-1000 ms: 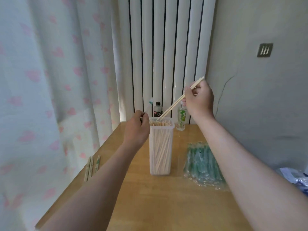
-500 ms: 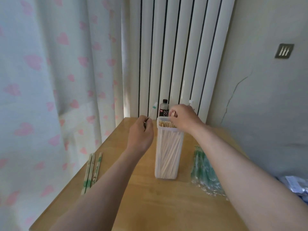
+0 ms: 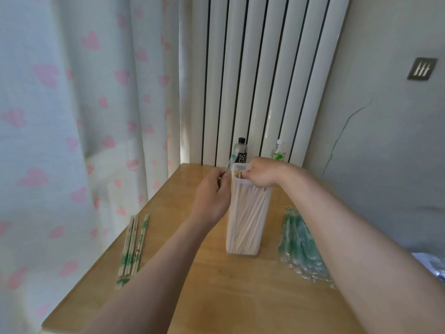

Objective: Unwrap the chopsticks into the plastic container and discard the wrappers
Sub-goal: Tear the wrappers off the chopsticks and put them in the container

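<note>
A tall clear plastic container (image 3: 245, 222) full of bare wooden chopsticks stands upright in the middle of the wooden table (image 3: 236, 292). My right hand (image 3: 261, 173) rests on its rim, fingers curled down onto the chopstick tops. Just left of the container, my left hand (image 3: 213, 196) pinches a thin clear wrapper with a green tip (image 3: 230, 162) that sticks up above its fingers. A few wrapped chopsticks (image 3: 131, 244) lie near the table's left edge. A heap of empty green-printed wrappers (image 3: 301, 247) lies to the right of the container.
A black soda bottle (image 3: 240, 150) and a clear bottle with a green label (image 3: 278, 151) stand at the back by the white radiator. A heart-patterned curtain hangs along the left. Something blue and white (image 3: 431, 263) shows at the right edge.
My right hand lowered a pair of chopsticks into the container and now sits on its rim. The left hand stayed beside it with the wrapper. The view moved closer.
</note>
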